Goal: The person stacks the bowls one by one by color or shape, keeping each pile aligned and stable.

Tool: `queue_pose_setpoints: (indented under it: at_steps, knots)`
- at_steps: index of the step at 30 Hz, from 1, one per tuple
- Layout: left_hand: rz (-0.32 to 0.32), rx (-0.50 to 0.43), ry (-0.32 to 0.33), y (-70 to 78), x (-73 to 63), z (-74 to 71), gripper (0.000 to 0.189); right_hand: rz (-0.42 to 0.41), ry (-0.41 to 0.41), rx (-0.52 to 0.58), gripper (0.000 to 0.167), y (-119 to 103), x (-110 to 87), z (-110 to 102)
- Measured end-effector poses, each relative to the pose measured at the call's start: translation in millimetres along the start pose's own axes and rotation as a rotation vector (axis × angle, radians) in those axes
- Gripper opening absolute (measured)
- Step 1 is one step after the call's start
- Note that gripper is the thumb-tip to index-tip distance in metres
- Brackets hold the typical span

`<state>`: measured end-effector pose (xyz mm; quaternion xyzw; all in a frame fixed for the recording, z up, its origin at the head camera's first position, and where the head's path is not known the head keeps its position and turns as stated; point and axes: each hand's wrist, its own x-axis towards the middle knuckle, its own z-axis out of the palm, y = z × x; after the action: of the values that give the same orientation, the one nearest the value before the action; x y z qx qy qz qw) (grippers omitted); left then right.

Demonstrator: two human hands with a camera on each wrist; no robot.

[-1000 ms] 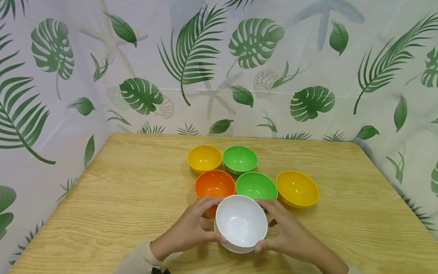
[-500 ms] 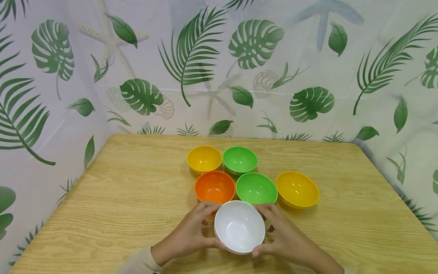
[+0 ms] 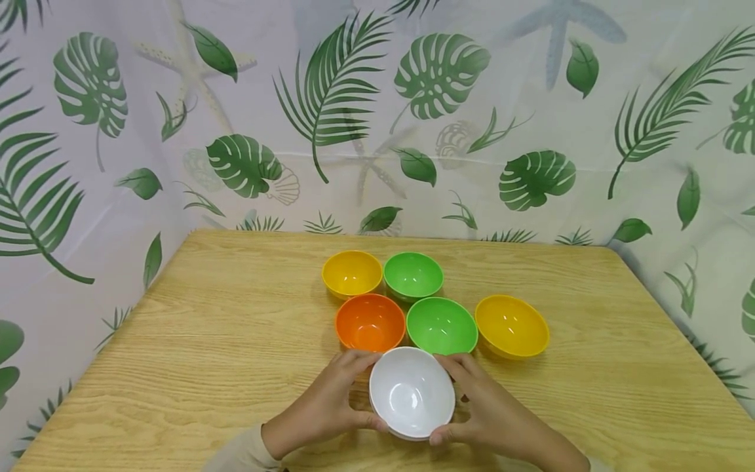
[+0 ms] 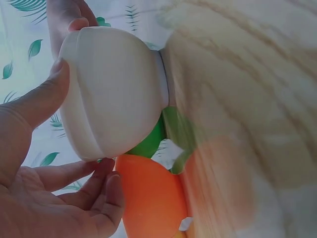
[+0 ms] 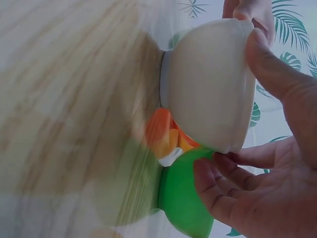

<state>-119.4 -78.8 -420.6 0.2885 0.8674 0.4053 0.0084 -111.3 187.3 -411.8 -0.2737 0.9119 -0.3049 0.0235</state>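
Observation:
A white bowl (image 3: pixel 412 392) sits nested in another white bowl (image 4: pixel 116 91), whose foot stands on the table. In both wrist views a seam near the rim shows where the two meet. My left hand (image 3: pixel 327 406) holds the rim from the left, thumb at the near side and fingers at the far side. From the right, my right hand (image 3: pixel 492 413) grips the same rim in the same way. Just beyond the white bowls are an orange bowl (image 3: pixel 370 322) and a green bowl (image 3: pixel 442 326). The fingers of each hand come close to these bowls.
Behind them stand a yellow bowl (image 3: pixel 352 274) and another green bowl (image 3: pixel 413 275). A second yellow bowl (image 3: pixel 512 326) is at the right, beside the nearer green one. The wooden table (image 3: pixel 236 328) ends at a leaf-patterned cloth (image 3: pixel 366 118) at the back and sides.
The upper white bowl has come down into the lower one, with both hands moving slightly toward the near edge. The coloured bowls have stayed where they were.

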Motion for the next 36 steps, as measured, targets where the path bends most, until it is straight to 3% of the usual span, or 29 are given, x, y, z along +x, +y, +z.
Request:
queue_pose_setpoints:
  at_steps: [8, 19, 29, 36]
  knots:
    - [-0.006, 0.004, -0.036, 2.6, 0.4, -2.7, 0.085, 0.025, -0.031, -0.025, 0.103, -5, -0.4, -4]
    - [-0.005, 0.089, -0.094, 8.5, 5.0, -7.8, 0.088, 0.045, -0.030, -0.051, 0.104, -9, -1.1, -6]
    - [-0.010, 0.116, -0.107, 10.2, 4.5, -8.0, 0.090, 0.065, -0.053, -0.057, 0.109, -11, -1.2, -7]
    - [0.002, 0.102, -0.112, 11.5, -0.1, -8.8, 0.096, 0.048, -0.022, -0.047, 0.111, -17, -2.4, -9]
